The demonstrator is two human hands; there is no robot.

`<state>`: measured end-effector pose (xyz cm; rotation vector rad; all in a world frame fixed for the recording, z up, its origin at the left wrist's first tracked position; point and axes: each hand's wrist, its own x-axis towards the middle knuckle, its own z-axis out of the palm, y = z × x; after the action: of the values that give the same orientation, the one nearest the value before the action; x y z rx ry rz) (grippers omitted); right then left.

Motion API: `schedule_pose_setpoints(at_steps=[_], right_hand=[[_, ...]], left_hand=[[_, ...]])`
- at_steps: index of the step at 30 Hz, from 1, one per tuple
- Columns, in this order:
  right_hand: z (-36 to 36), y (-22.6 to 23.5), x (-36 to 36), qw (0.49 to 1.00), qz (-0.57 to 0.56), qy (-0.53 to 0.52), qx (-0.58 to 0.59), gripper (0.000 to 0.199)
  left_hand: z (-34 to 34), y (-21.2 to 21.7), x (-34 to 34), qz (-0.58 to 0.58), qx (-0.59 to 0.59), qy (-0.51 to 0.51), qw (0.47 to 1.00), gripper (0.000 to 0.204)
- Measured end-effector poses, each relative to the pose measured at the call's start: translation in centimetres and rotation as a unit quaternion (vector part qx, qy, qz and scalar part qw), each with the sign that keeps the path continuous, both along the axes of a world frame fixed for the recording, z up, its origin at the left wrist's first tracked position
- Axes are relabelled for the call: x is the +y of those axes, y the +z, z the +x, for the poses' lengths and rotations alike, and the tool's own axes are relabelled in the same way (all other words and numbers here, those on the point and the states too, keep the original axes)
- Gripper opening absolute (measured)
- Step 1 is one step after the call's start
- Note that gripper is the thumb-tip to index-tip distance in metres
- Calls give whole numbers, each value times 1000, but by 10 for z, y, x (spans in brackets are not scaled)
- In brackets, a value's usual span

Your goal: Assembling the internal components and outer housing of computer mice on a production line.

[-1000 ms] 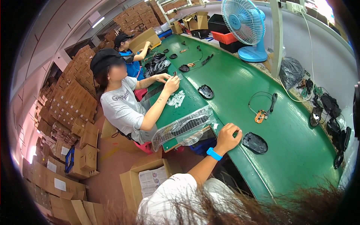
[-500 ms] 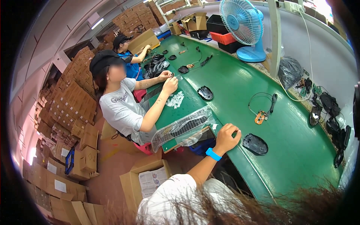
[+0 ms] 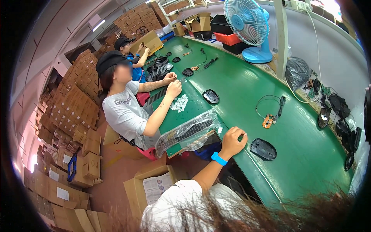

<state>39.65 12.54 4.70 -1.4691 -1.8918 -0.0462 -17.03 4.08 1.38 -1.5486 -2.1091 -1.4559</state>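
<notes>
My left hand [image 3: 232,140], with a blue wristband [image 3: 219,159], rests on the near edge of the green table [image 3: 247,85]. Its fingers are curled and nothing shows in them. Just right of it lies a black mouse shell [image 3: 263,149]. To its left, a clear plastic bag over a tray of dark parts [image 3: 189,131] overhangs the table edge. Farther back lie a small orange circuit board with a black cable [image 3: 268,120] and a second mouse shell [image 3: 211,96]. My right hand is out of view.
A seated co-worker in a grey shirt [image 3: 127,112] handles small white parts [image 3: 179,103]; another person sits behind. A blue fan [image 3: 249,23], a black bag [image 3: 296,71] and black parts [image 3: 340,112] line the far side. Stacked cartons [image 3: 77,104] and an open box [image 3: 154,185] fill the floor.
</notes>
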Motion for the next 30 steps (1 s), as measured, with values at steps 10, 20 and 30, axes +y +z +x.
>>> schedule_pose_setpoints(at_steps=[10,20,30], right_hand=[[-2,-4,3,1000,10,3,25,14],[14,-23,11,999,16,7,48,15],[14,-27,10,991,-76,-30,107,15]], left_hand=[[-1,2,0,-6,-2,-13,1000,9],[-2,5,0,5,-4,-43,999,8],[0,7,-8,-29,-2,-66,997,15]])
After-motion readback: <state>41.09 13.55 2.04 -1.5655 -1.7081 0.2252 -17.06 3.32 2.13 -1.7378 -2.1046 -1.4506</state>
